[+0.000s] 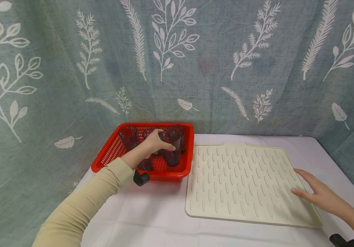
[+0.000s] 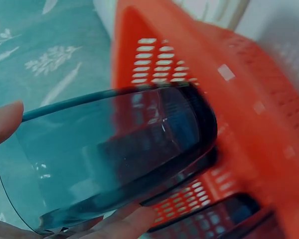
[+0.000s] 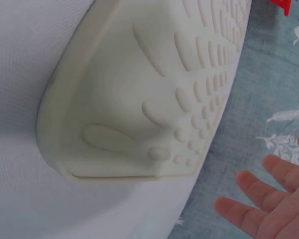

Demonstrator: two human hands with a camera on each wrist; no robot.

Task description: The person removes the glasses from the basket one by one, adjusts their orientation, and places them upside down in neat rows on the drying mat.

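In the head view my left hand (image 1: 156, 143) reaches into a red plastic basket (image 1: 190, 154) and grips a dark tinted drinking glass (image 1: 172, 156) near its rim. The left wrist view shows that glass (image 2: 104, 154) close up, see-through and bluish, with thumb on one side and fingers on the other. Several similar glasses (image 1: 129, 137) stand in the basket around it. My right hand (image 1: 320, 193) is held over the right edge of a cream ridged drying mat (image 1: 235, 181), fingers spread and holding nothing. Its extended fingers (image 3: 254, 191) show in the right wrist view.
The basket stands at the back left of a table with a white cloth (image 1: 152, 212), and the mat lies to its right. Behind the table hangs a grey-green curtain (image 1: 210, 68) with white leaf prints.
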